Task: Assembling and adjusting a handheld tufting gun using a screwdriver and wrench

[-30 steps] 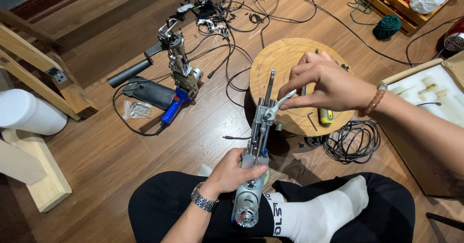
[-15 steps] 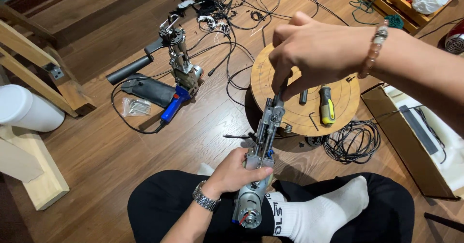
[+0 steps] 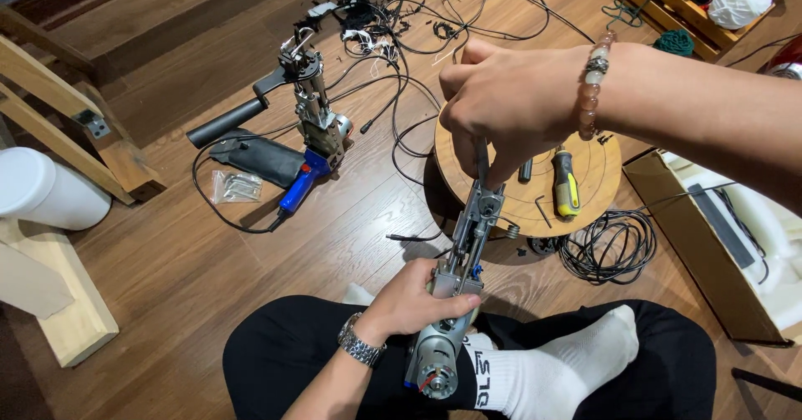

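A metal motor-driven tool (image 3: 458, 286) stands tilted over my crossed legs, motor end down. My left hand (image 3: 415, 303) is wrapped around its body just above the grey motor (image 3: 434, 361). My right hand (image 3: 510, 102) reaches down from above and pinches the thin metal shaft (image 3: 482, 165) at the tool's top end between its fingertips. A bead bracelet sits on the right wrist and a metal watch on the left.
A round wooden board (image 3: 576, 178) behind the tool carries a yellow-handled screwdriver (image 3: 565, 183) and small keys. A coil of black cable (image 3: 606, 249) lies beside it. A second similar tool with a blue handle (image 3: 313, 132) stands on the floor at left. An open cardboard box (image 3: 718, 236) is at right.
My right hand left the round board, rose over the tool and closed its fingertips on the shaft at the top. The left hand kept its hold on the tool's body.
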